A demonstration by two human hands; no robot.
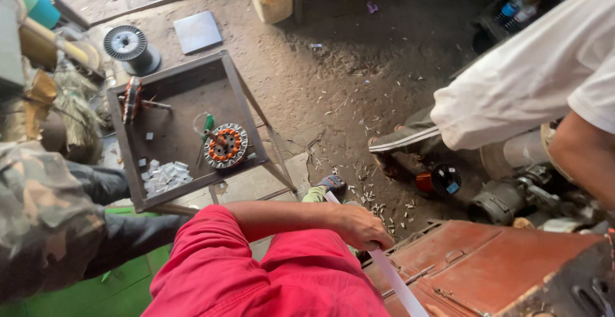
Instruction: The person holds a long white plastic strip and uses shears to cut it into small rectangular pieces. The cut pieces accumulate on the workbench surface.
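My left hand [364,227] reaches across my red-clothed lap and is closed on a long white strip [400,285]. The strip runs from near a foot by the floor down to the lower edge of the view, over the corner of a rust-red metal box [493,262]. My right hand is out of sight. A fan stator with orange-copper windings [225,145] lies on a dark metal tray stand [186,92], well left of my hand.
The tray also holds a second wound stator [132,99] and a pile of small white slips [164,175]. A wire spool [128,44] and grey plate [197,32] lie on the dirt floor. A person in camouflage [38,221] sits at left, another in white [532,73] at right beside a motor [503,203].
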